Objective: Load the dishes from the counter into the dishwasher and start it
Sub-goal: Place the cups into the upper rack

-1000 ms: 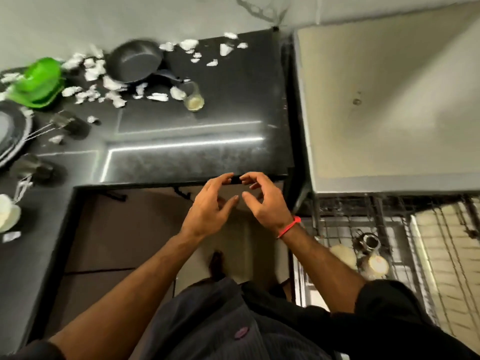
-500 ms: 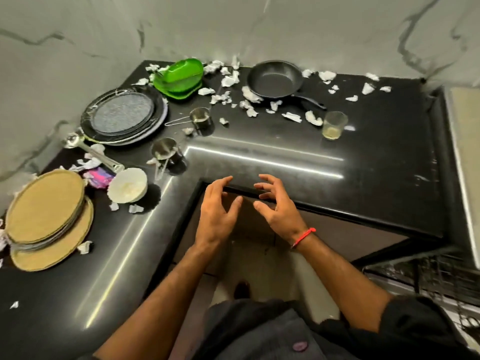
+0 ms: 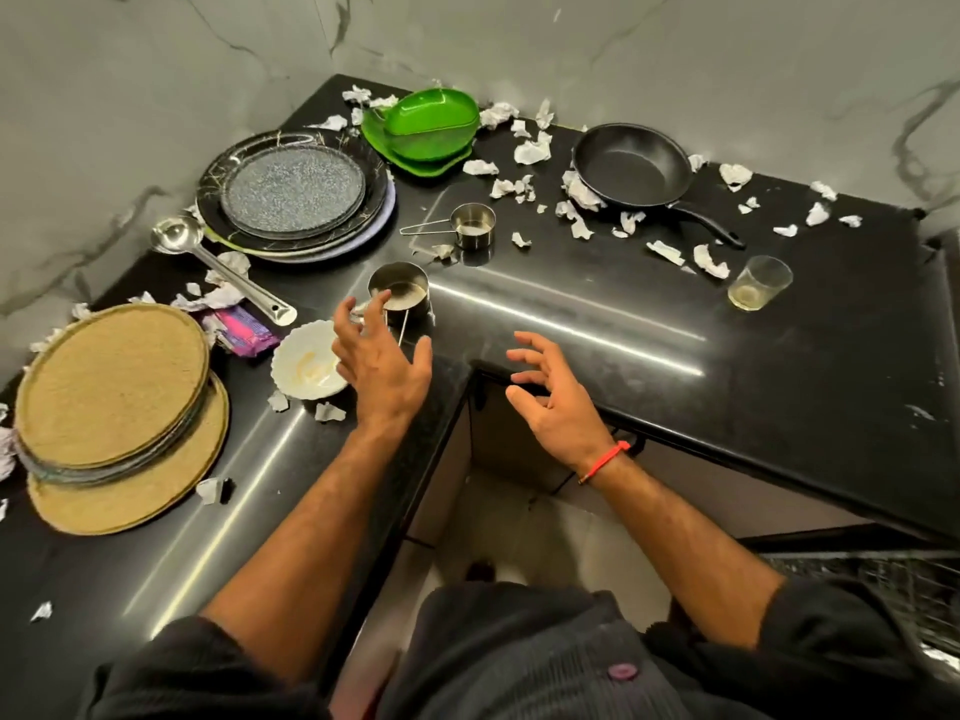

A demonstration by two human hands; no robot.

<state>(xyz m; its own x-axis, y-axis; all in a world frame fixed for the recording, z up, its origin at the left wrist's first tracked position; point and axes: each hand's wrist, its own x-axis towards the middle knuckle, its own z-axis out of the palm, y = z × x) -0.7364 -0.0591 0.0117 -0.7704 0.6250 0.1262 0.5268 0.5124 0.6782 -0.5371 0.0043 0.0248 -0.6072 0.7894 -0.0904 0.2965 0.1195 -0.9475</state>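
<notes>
Both hands were empty with fingers spread: the left hand [image 3: 382,363] hovered over the bowl [image 3: 306,367] and steel cup [image 3: 399,295], the right hand [image 3: 553,394] near the counter [image 3: 571,314] edge. A hasty grab could have tipped the cup or nudged the bowl. Farther back, plates [image 3: 295,192], pan [image 3: 631,166] and glass [image 3: 759,283] waited among paper scraps [image 3: 530,150] that might have ridden along into the dishwasher.
</notes>
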